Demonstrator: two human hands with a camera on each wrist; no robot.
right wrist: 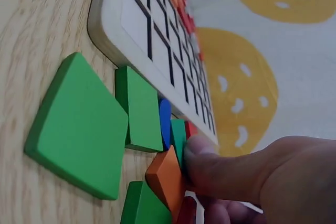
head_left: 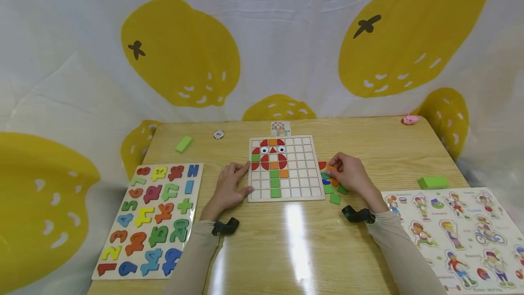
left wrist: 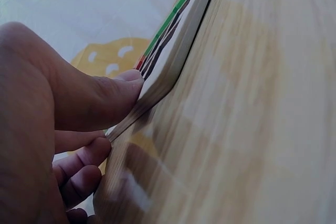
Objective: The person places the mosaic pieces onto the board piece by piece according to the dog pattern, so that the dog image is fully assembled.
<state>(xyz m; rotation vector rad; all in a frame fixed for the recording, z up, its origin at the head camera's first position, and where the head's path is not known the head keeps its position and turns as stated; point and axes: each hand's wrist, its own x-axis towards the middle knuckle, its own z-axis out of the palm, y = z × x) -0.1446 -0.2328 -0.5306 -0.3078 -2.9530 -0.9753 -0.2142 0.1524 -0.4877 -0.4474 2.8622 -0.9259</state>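
Note:
A pale wooden grid board (head_left: 300, 193) lies on the table, with red, orange, green and eye-patterned tiles set in its left columns. My left hand (head_left: 230, 187) rests at the board's left side. In the left wrist view, its thumb (left wrist: 118, 95) touches the board edge. My right hand (head_left: 353, 174) reaches into loose tiles beside the board's right edge. Among them are a green tile (right wrist: 81, 129), a blue piece (right wrist: 165, 123) and an orange piece (right wrist: 167, 177). The right thumb (right wrist: 226, 169) lies against the pile; whether it pinches a tile is hidden.
A small picture card (head_left: 280, 128) lies behind the board. A number puzzle (head_left: 194, 222) stands left, a sports-figure puzzle (head_left: 438, 231) right. Green blocks (head_left: 183, 144) lie on both sides. A round chip (head_left: 219, 134) and a pink pig figure (head_left: 410, 119) sit toward the back.

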